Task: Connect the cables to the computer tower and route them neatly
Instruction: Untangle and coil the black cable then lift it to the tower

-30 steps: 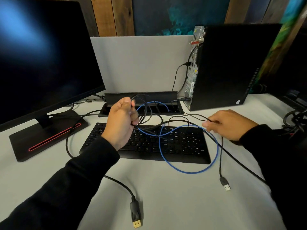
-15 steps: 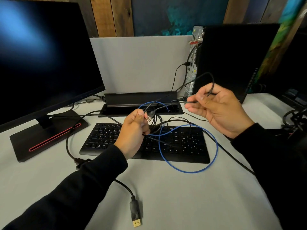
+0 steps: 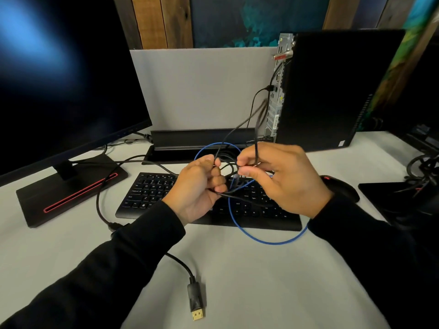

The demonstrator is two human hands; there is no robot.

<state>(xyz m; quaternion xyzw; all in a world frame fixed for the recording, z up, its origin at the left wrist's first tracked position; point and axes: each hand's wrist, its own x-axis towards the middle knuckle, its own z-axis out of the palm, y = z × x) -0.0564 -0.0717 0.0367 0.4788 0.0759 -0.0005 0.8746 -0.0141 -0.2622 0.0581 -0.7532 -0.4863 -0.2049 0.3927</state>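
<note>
A dark monitor (image 3: pixel 66 79) stands at the left on a black base (image 3: pixel 71 193) that has a red stripe along its front edge. A black keyboard (image 3: pixel 147 193) lies on the white desk (image 3: pixel 249 281), in the middle. Behind the keyboard there is a long black box (image 3: pixel 199 141) with an open slot, set against a grey divider (image 3: pixel 202 86). A black mouse (image 3: pixel 342 188) lies just right of the keyboard. Behind the divider is a wall of wooden planks (image 3: pixel 164 20), and a blue-green painting (image 3: pixel 256 17) hangs on it.
</note>
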